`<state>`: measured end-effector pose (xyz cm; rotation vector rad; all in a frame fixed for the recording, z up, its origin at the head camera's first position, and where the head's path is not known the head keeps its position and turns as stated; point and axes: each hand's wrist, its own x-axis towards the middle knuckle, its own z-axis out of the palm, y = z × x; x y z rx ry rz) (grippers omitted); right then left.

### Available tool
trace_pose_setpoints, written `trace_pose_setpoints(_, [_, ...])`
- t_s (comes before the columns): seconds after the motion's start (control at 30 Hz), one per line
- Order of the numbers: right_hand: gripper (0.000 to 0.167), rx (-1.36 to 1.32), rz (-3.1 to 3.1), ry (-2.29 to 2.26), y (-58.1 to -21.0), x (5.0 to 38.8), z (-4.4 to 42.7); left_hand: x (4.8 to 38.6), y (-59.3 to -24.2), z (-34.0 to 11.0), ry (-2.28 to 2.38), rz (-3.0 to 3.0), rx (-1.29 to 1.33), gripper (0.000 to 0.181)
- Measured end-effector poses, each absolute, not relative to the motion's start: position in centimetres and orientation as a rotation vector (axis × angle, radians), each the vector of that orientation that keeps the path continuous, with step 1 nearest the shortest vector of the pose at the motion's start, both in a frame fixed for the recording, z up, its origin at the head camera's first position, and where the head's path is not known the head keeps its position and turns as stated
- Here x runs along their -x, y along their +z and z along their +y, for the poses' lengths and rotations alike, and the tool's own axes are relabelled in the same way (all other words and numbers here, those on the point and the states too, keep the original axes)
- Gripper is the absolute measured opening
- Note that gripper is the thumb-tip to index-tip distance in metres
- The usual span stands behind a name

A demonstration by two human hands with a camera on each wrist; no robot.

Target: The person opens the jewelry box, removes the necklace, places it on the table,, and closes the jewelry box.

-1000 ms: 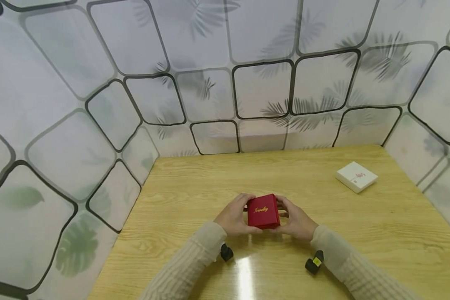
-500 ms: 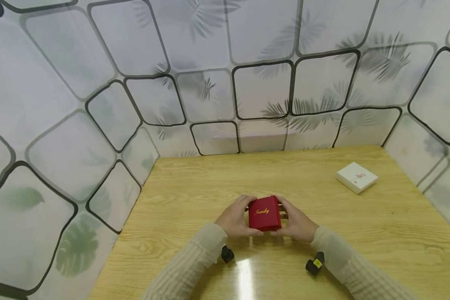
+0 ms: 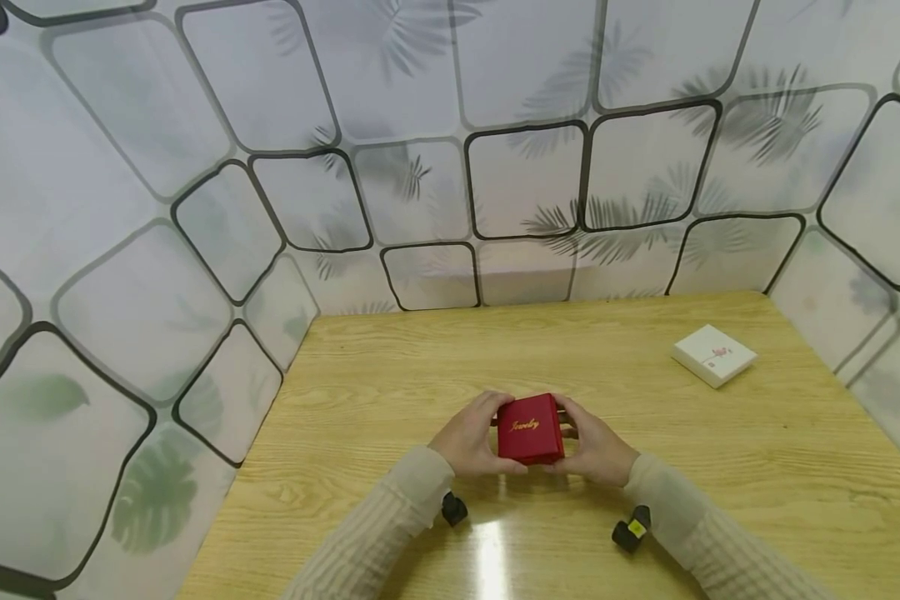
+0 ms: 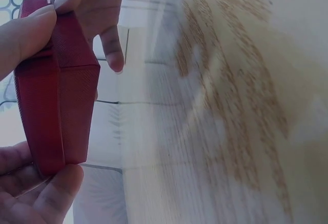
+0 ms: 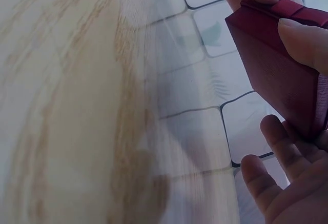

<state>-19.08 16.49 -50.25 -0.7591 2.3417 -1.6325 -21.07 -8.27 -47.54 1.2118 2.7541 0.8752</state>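
A small red jewelry box, its lid lettered "Jewelry" in gold, is held between both hands above the table. The left hand grips its left side, thumb at the near edge and fingers at the far one. On the opposite side the right hand grips it likewise, some fingers standing off the box. In the left wrist view the red box appears edge-on and closed, a seam running along its side. Both thumbs meet the near side of the box in the right wrist view.
A flat white box with a pink print lies at the right rear of the wooden table. Patterned curtain walls border the table at the back and sides. Each wrist wears a small black camera.
Both hands and the jewelry box have shifted very slightly toward the person and to the right. The grip on the box looks the same, and the white box stays in place.
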Motion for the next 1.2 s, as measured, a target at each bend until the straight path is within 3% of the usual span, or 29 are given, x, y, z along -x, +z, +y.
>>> trace_pose_setpoints(1.2, [0.093,0.780,2.397,-1.647,-49.7,18.8,16.5,21.0,-47.6,-8.3,1.082,2.668,-1.100,0.093])
